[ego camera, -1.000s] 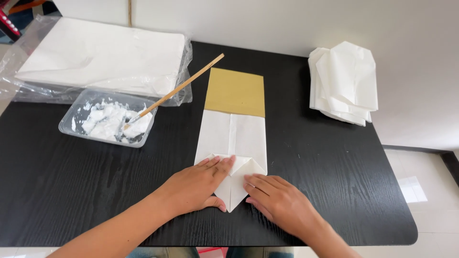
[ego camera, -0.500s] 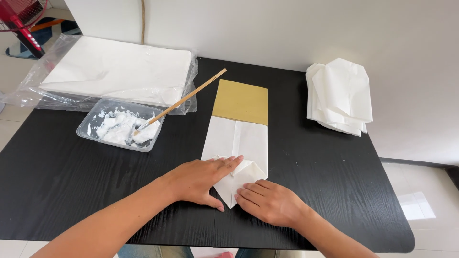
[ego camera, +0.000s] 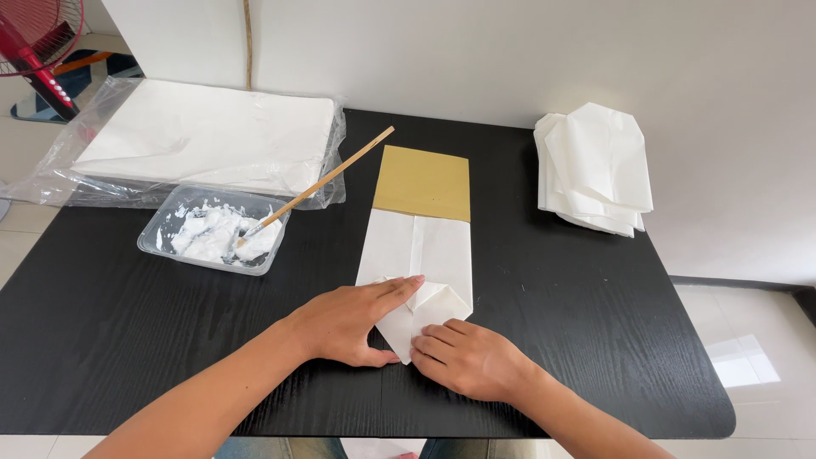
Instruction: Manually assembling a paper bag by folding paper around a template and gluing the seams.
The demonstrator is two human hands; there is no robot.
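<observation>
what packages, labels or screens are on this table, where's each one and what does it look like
Plastic bag: far left corner, clear and crinkled, wrapped round a flat white paper stack.
Tub: just in front of the bag, clear, shallow, rectangular, holding white paste and a wooden stick.
No labels, signs or screens show.

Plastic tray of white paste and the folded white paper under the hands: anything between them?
Nothing. In the head view, only bare black table separates the plastic tray from the folded white paper. The wooden stick angles up from the tray, above that gap.
</observation>
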